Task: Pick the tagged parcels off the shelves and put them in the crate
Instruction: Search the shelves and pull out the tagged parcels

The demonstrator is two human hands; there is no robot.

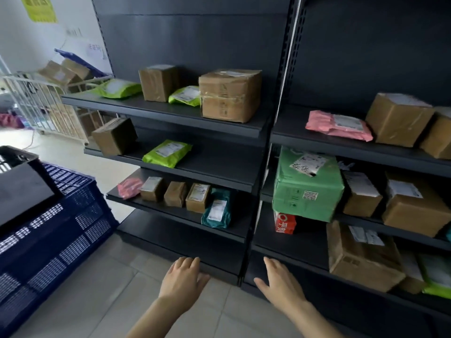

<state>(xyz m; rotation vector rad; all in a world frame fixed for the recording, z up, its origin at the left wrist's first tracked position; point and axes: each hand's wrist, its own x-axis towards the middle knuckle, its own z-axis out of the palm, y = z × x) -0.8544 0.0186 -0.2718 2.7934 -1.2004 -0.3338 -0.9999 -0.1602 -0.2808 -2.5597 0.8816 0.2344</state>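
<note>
Dark metal shelves point(170, 113) hold labelled parcels: a large brown box point(229, 96), green mailers point(168, 153), a pink mailer point(339, 126), a big green package point(307, 189), a teal mailer point(217, 211) and small brown boxes point(175, 193). A blue plastic crate point(56, 240) stands on the floor at left. My left hand point(183, 276) and my right hand point(280, 281) hover low before the bottom shelf, fingers relaxed and holding nothing.
A black lid or panel point(22, 191) rests across the crate's top. A white wire cage trolley point(41, 103) with brown boxes stands at back left. Pale tiled floor point(117, 289) lies between crate and shelves.
</note>
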